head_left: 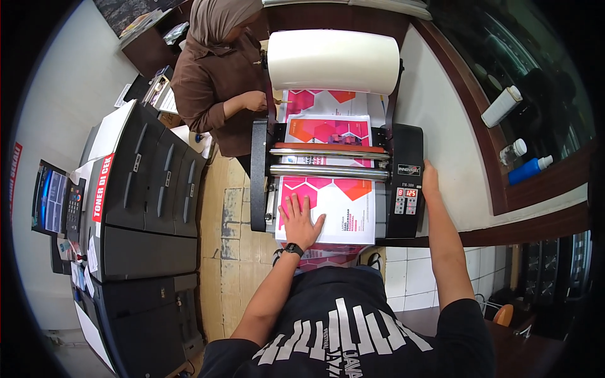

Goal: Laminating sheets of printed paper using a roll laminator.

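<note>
My left hand lies flat with its fingers spread on a printed sheet with pink and orange hexagons. This sheet comes out on my side of the steel rollers of a laminating machine. My right hand rests against the machine's right side, beside the control panel with lit red digits. Most of its fingers are hidden or hard to make out. Behind the rollers, another printed sheet lies on the feed side, under a large white film roll.
A person in brown stands at the far left of the machine, one hand near the sheets. A large dark printer stands on the left. Spray cans and bottles line the right ledge. Printed material hangs below the machine's near edge.
</note>
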### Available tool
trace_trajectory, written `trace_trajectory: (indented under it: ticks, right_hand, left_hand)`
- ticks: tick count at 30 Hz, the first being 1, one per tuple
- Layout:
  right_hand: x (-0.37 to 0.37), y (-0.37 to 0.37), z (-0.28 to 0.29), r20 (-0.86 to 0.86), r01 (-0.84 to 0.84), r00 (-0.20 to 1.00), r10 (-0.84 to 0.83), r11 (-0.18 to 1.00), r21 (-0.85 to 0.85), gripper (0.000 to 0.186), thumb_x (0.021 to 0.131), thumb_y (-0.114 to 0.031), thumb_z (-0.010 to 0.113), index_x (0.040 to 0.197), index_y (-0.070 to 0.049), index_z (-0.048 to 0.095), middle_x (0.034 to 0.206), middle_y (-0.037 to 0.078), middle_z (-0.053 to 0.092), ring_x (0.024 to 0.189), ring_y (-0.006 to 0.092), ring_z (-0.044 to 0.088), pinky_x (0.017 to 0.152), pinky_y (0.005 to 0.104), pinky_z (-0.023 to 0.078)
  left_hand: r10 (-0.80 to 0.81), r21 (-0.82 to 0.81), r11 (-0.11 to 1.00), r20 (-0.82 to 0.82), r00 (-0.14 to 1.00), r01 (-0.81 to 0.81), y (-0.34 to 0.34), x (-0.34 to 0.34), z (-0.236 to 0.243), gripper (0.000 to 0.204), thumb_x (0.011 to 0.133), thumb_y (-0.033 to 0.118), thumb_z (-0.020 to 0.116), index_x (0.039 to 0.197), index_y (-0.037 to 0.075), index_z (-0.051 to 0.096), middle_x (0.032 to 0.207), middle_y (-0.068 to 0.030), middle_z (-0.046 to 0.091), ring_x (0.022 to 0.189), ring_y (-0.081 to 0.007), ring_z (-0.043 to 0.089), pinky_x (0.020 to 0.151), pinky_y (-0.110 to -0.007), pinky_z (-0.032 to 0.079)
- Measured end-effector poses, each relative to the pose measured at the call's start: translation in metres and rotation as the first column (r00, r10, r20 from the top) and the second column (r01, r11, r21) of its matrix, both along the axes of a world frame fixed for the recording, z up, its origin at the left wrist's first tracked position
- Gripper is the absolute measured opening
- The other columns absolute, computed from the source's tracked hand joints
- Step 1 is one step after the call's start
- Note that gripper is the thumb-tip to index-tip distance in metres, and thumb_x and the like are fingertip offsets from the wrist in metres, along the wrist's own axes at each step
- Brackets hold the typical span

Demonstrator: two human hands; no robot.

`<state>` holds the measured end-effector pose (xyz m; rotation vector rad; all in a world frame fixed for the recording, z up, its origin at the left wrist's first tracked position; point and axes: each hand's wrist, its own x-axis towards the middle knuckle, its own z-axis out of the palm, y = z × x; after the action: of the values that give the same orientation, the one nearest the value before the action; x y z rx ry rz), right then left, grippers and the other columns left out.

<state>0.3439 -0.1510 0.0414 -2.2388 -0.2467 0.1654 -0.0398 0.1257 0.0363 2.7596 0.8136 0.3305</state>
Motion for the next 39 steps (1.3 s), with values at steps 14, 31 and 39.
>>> trace_trajectory:
  ticks: [14, 31, 39]
  right_hand:
    - [-0.011, 0.006, 0.013, 0.136, -0.050, 0.989, 0.066, 0.992, -0.114, 0.026, 0.100, -0.010, 0.043, 0.111, 0.004, 0.062, 0.105, 0.031, 0.070, 0.096, 0.0434, 0.070, 0.084, 0.0470, 0.053]
    - [-0.011, 0.004, 0.013, 0.109, -0.024, 0.994, 0.031, 0.997, -0.072, 0.030, 0.102, -0.018, 0.038, 0.106, 0.004, 0.057, 0.103, 0.034, 0.067, 0.099, 0.0472, 0.065, 0.088, 0.0490, 0.048]
    - [-0.018, 0.011, 0.026, -0.020, 0.011, 1.000, -0.010, 1.000, 0.018, 0.032, 0.102, -0.017, 0.037, 0.111, 0.005, 0.058, 0.105, 0.034, 0.068, 0.102, 0.0483, 0.065, 0.090, 0.0501, 0.048]
  left_hand:
    - [-0.007, 0.005, 1.000, 0.012, 1.000, 0.007, 0.003, -0.003, -0.003, 0.082, 0.095, 0.061, 0.055, 0.153, 0.003, 0.044, 0.162, -0.0304, 0.027, 0.154, -0.0486, 0.016, 0.121, -0.067, 0.006]
    - [-0.001, 0.006, 1.000, -0.001, 1.000, 0.001, 0.001, 0.000, -0.001, 0.083, 0.094, 0.061, 0.055, 0.153, 0.003, 0.043, 0.163, -0.0300, 0.027, 0.154, -0.0483, 0.017, 0.121, -0.067, 0.007]
    - [0.000, -0.005, 1.000, -0.054, 0.999, -0.001, 0.002, -0.002, 0.002, 0.084, 0.095, 0.061, 0.054, 0.155, 0.004, 0.040, 0.163, -0.0305, 0.025, 0.154, -0.0477, 0.015, 0.122, -0.065, 0.005]
